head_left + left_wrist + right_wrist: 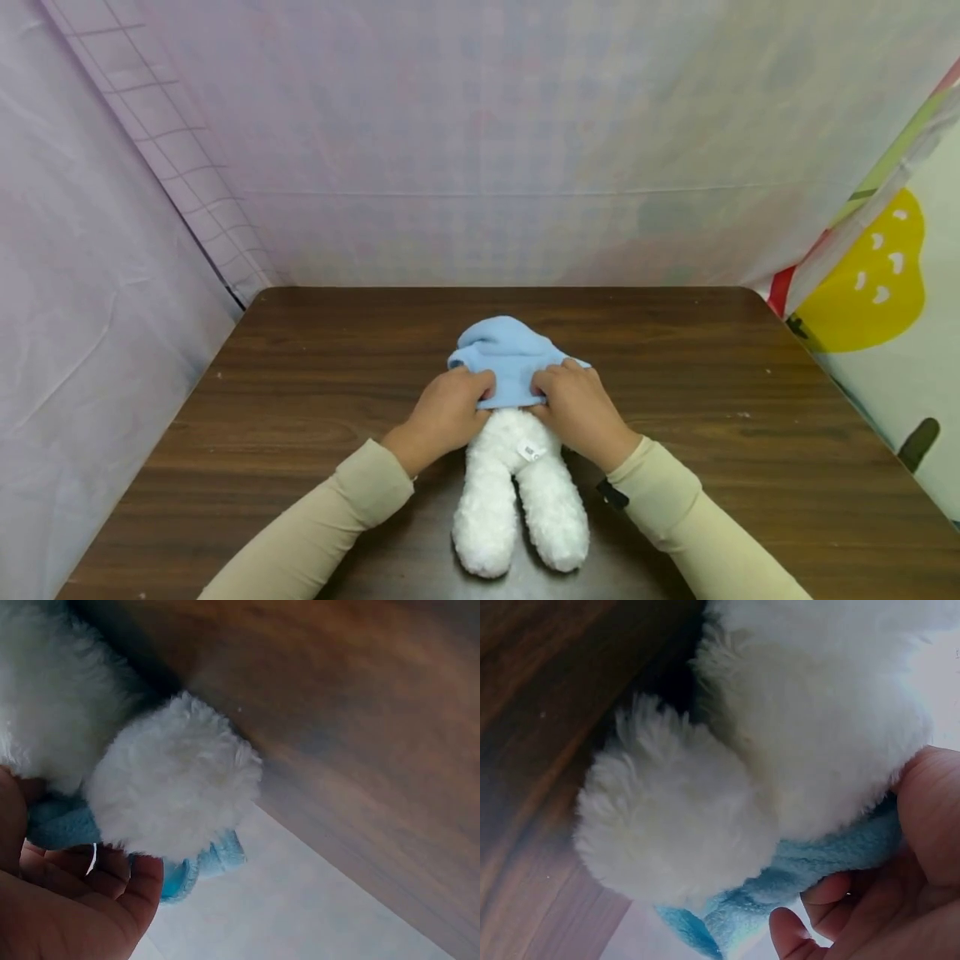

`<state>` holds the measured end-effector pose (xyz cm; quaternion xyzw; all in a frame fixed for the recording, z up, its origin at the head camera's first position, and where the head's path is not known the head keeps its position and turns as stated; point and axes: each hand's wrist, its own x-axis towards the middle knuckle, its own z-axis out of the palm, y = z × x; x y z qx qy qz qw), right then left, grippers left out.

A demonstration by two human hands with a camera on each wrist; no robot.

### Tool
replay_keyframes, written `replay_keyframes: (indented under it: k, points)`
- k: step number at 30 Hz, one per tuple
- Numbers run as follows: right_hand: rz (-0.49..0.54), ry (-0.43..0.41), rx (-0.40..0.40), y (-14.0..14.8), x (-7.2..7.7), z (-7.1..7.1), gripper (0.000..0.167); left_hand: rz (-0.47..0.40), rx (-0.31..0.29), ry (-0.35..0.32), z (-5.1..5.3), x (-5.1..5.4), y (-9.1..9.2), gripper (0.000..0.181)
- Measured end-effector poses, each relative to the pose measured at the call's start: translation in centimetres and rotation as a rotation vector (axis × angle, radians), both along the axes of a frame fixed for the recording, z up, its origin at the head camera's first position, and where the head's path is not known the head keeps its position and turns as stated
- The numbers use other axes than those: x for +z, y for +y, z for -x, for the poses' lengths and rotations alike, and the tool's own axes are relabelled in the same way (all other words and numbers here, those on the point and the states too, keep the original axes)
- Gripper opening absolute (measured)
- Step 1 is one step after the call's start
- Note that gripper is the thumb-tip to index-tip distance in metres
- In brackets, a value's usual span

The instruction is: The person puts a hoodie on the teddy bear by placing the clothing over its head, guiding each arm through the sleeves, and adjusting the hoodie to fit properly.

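A white fluffy plush toy [486, 508] lies on the brown wooden table with its two legs toward me and a small white tag [529, 451] on its body. Light blue fleece clothing [512, 354] covers the toy's upper part; its head is hidden. My left hand [450, 407] pinches the lower edge of the blue cloth on the left, and my right hand [582, 410] grips the same edge on the right. A round furry limb [176, 780] shows beside the left fingers in the left wrist view. Another furry limb [675, 810] is beside the blue cloth [817, 851] in the right wrist view.
The dark wooden table [300, 375] extends to both sides of the toy. Pale fabric curtains [480, 167] hang behind it and on the left. At the right stands a white cloth with a yellow printed shape [870, 283]. A black band [612, 494] sits near the right cuff.
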<state>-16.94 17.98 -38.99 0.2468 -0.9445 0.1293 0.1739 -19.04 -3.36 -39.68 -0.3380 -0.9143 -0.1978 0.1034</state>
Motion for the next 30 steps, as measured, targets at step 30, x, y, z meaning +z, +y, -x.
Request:
replay_keyframes:
  k: [30]
  points:
    - [0.158,-0.333,0.051,2.4,2.0,-2.0,0.087,-0.081,-0.203,-0.402,-0.3,2.8,-3.5,0.073]
